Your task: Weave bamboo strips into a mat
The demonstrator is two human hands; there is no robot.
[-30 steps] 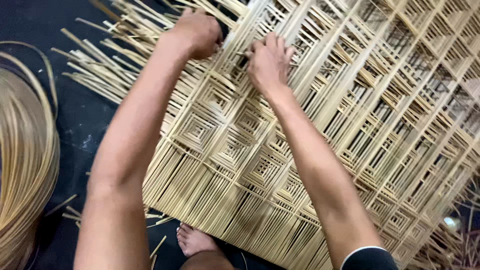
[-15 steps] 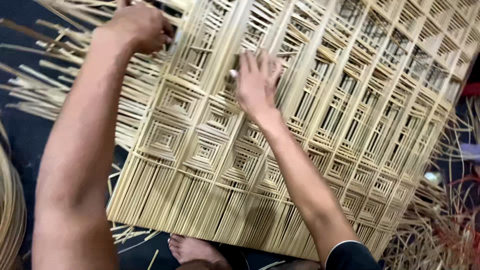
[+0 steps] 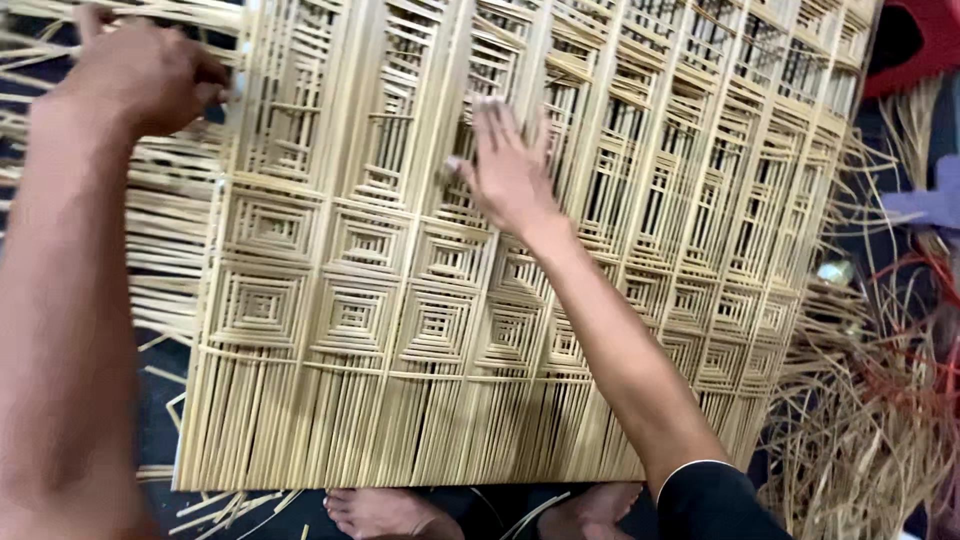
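Dark floor (image 3: pixel 160 400); pale square-patterned bamboo panel (image 3: pixel 420 330); right hand (image 3: pixel 510 170) flat, left hand (image 3: pixel 140 75) pinching strips (image 3: pixel 160 210).

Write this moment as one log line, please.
left hand: gripping loose strips at woven panel edge | right hand: flat, fingers spread on panel | bare feet below panel

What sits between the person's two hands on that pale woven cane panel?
In the head view, between the left hand and right hand lies only the pale woven cane panel: upright slats and square patterns, nothing on top.
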